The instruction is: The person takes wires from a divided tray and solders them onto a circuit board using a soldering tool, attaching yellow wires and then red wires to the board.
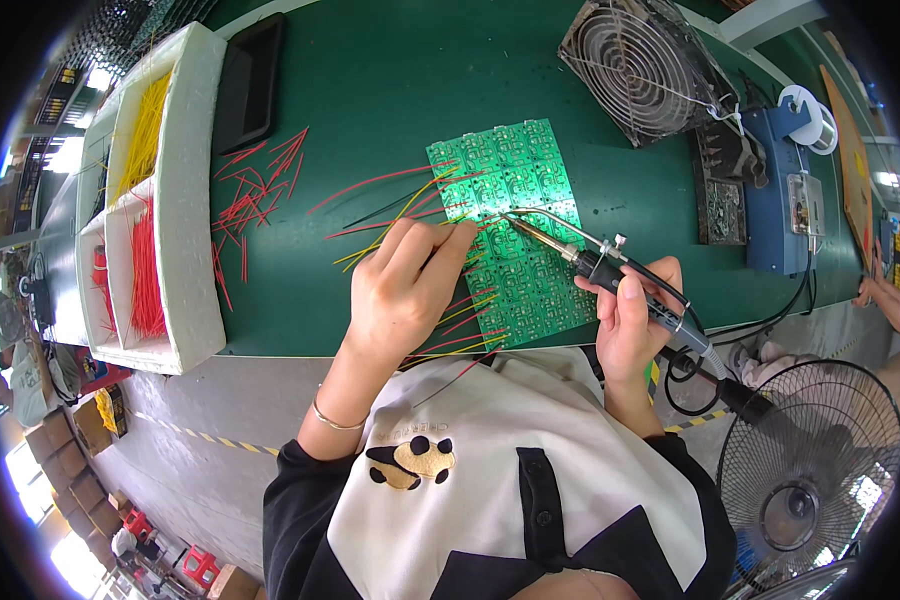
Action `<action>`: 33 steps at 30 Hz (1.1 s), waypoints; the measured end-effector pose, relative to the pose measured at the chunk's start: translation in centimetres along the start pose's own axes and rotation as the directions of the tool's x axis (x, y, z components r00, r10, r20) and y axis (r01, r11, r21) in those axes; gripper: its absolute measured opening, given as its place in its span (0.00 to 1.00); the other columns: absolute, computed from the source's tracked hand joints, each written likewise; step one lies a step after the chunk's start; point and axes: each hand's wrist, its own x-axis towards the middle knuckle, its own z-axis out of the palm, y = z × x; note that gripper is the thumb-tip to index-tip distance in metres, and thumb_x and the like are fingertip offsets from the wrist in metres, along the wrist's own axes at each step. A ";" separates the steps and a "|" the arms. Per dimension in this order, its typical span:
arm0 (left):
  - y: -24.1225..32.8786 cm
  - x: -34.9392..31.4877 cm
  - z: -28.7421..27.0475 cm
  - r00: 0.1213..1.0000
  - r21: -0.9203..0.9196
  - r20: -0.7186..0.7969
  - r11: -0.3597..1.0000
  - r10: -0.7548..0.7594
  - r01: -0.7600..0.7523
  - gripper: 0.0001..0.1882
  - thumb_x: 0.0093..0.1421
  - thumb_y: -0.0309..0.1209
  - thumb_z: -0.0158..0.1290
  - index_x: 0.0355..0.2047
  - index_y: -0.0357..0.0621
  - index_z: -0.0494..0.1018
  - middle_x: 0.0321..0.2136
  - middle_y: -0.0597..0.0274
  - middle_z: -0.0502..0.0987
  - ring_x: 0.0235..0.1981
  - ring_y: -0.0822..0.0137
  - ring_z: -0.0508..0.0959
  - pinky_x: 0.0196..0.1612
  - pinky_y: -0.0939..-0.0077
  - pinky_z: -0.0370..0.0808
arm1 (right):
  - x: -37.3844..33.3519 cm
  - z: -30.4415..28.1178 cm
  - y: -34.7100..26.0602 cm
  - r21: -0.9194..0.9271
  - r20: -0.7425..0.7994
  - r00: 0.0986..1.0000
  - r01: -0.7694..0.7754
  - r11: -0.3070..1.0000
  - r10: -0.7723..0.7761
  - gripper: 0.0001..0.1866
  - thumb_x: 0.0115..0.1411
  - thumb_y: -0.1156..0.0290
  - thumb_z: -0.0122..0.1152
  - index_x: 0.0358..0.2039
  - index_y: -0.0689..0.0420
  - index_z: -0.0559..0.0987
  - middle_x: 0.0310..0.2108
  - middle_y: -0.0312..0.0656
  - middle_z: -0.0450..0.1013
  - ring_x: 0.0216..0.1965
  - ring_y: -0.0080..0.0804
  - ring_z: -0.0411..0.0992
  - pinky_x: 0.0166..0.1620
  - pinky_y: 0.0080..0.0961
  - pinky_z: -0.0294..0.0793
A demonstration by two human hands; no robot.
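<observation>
A green circuit board panel (pixel 545 285) lies on the table in front of me, divided into many small repeated circuits. Red, yellow and black wires stick out from its left side, among them a long red wire (pixel 360 184). My left hand (pixel 402 285) is closed in a pinch at the board's left part, with a thin wire at its fingertips; its exact colour is hard to make out. In my right hand (pixel 630 315) is a soldering iron (pixel 598 268) with a thin metal feed tube (pixel 570 226) clamped alongside. The iron's tip meets the board just right of my left fingertips.
A white foam box (pixel 200 200) with yellow and red wires stands left, beside loose red wires (pixel 260 195) and a black tray (pixel 250 85). A square fan (pixel 635 75), blue soldering unit (pixel 775 190) and solder spool (pixel 820 125) are right. A round fan (pixel 805 480) stands lower right.
</observation>
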 end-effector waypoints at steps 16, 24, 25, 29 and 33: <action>-0.1 -0.1 -0.2 0.999 0.024 0.031 1.000 0.013 -0.014 0.15 0.37 0.18 0.54 0.30 0.37 0.75 0.22 0.67 0.69 0.21 0.73 0.69 0.18 0.82 0.68 | 0.3 -0.4 0.6 0.071 -0.017 0.978 0.209 0.975 -0.208 0.08 0.57 0.69 0.47 0.31 0.62 0.64 0.15 0.36 0.59 0.16 0.18 0.56 0.38 0.31 0.75; 0.0 0.2 -1.3 0.997 -0.026 -0.066 0.999 -0.034 0.033 0.13 0.37 0.16 0.57 0.27 0.38 0.76 0.22 0.65 0.72 0.19 0.72 0.70 0.19 0.81 0.68 | -0.4 -1.3 0.5 0.074 -0.091 0.980 0.183 0.980 -0.176 0.15 0.54 0.72 0.54 0.37 0.67 0.64 0.20 0.41 0.66 0.17 0.17 0.61 0.42 0.32 0.74; 0.1 0.2 -1.7 0.996 -0.022 -0.068 0.998 -0.065 0.064 0.12 0.37 0.15 0.58 0.26 0.37 0.76 0.22 0.64 0.72 0.19 0.71 0.71 0.20 0.81 0.68 | -0.5 -1.6 0.6 0.064 -0.098 0.977 0.194 0.979 -0.188 0.15 0.54 0.72 0.55 0.37 0.67 0.64 0.19 0.41 0.65 0.17 0.17 0.61 0.42 0.32 0.74; 1.5 -0.8 -2.7 0.996 -0.082 -0.071 0.996 -0.048 0.042 0.13 0.37 0.17 0.57 0.27 0.37 0.76 0.22 0.66 0.70 0.19 0.72 0.70 0.18 0.81 0.68 | -1.8 -1.8 0.7 0.065 -0.127 0.976 0.183 0.981 -0.174 0.14 0.54 0.74 0.55 0.37 0.66 0.64 0.19 0.40 0.65 0.16 0.17 0.60 0.42 0.33 0.74; 2.5 -2.1 -1.6 0.997 -0.093 0.050 0.994 0.058 -0.053 0.17 0.34 0.18 0.55 0.30 0.36 0.75 0.23 0.65 0.70 0.21 0.72 0.70 0.19 0.83 0.69 | -2.6 0.1 0.7 0.132 -0.103 0.993 0.063 0.989 -0.049 0.14 0.56 0.71 0.55 0.36 0.64 0.63 0.22 0.41 0.65 0.17 0.18 0.61 0.44 0.33 0.73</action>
